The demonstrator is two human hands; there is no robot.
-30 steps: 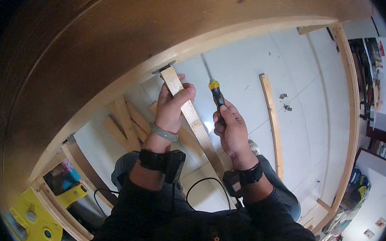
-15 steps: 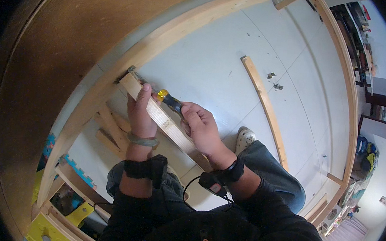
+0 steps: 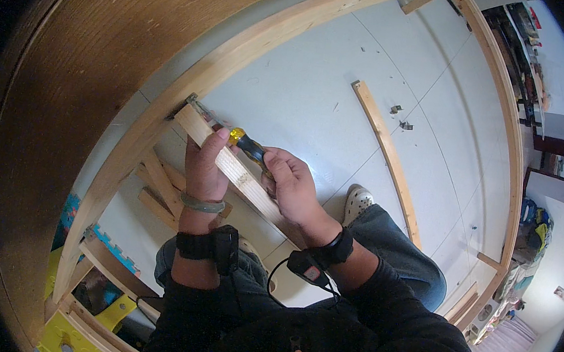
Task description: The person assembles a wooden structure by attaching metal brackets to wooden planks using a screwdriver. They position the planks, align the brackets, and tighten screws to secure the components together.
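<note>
My left hand [image 3: 204,169] grips a short light wooden slat [image 3: 242,176] and holds its upper end against the inner edge of a long curved wooden frame rail [image 3: 288,32]. My right hand [image 3: 292,187] is closed on a screwdriver with a yellow and black handle [image 3: 248,146]. Its shaft points up and left toward a small metal bracket [image 3: 192,104] where the slat meets the rail. Both wrists carry black bands, and a cable hangs from the right one.
A large brown wooden panel [image 3: 85,51] fills the upper left. A loose wooden strip [image 3: 386,151] and small metal bits [image 3: 401,118] lie on the white floor. More short slats [image 3: 160,189] lie lower left, by yellow items [image 3: 73,339]. Shelves stand at far right.
The screwdriver has swung from pointing upward and clear of the slat to lying along it, tip at the joint. My left hand kept its hold on the slat against the rail.
</note>
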